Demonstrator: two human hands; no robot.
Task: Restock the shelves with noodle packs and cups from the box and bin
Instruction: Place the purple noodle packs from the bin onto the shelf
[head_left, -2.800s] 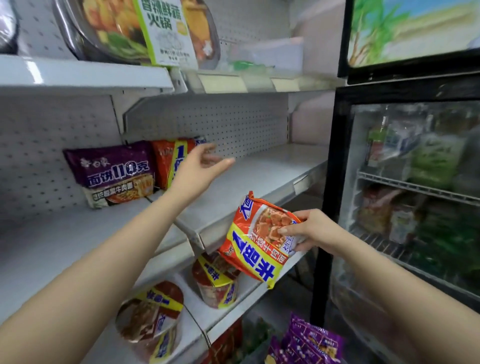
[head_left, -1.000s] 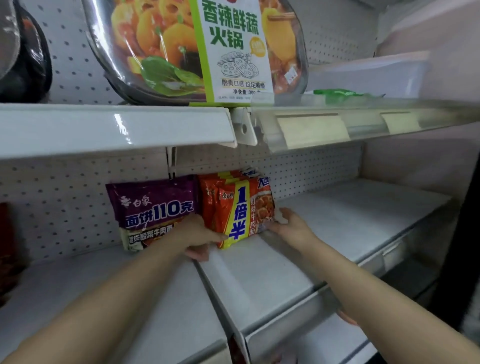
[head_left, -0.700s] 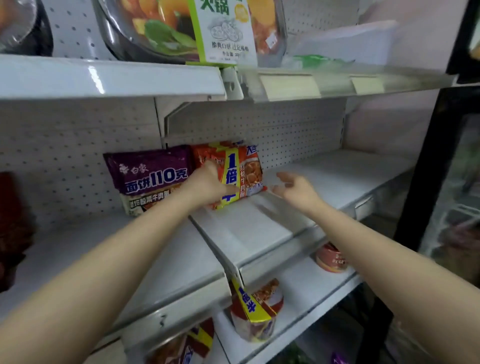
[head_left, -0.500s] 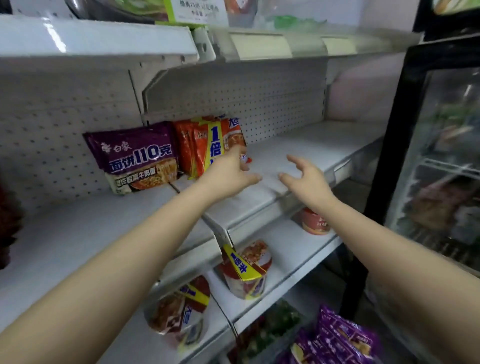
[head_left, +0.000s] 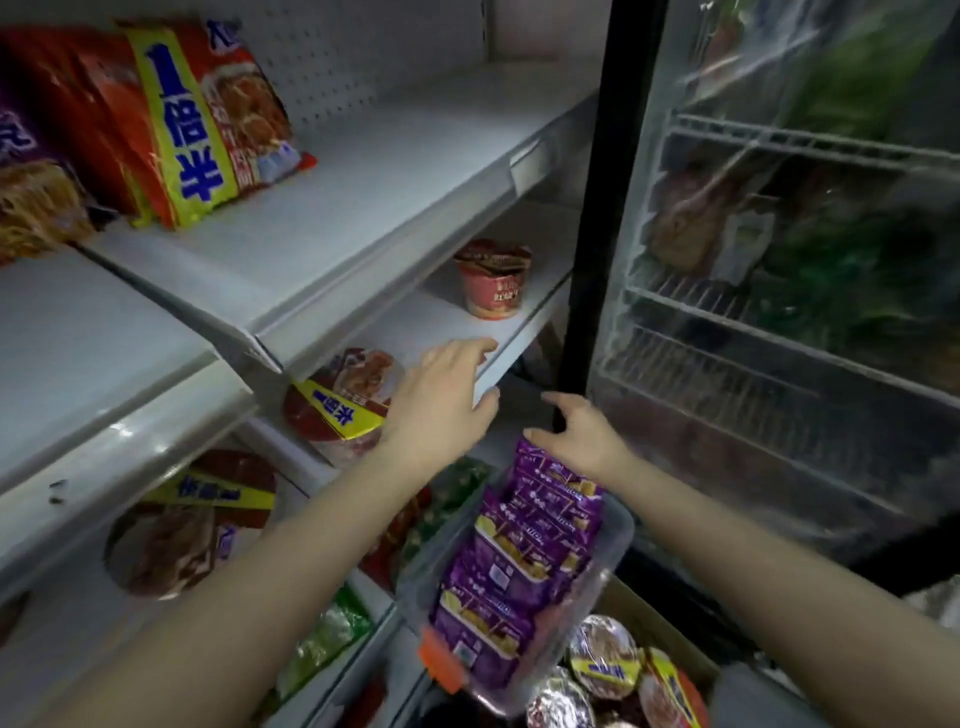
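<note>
Purple noodle packs (head_left: 524, 545) fill the clear bin (head_left: 613, 540) at lower centre, the spread, empty right hand (head_left: 582, 441) just above them, left hand (head_left: 441, 400) open alongside.

At the upper left of the frame, an orange noodle pack (head_left: 208, 109) is showing "1倍半" in blue on its yellow band. Left of centre, a noodle cup (head_left: 343, 400) is carrying a yellow band with blue characters too blurred to read. The purple packs (head_left: 524, 551) are bearing print too small to make out.

2 bare forearms, no sleeves, bare hands (head_left: 441, 400)
</note>
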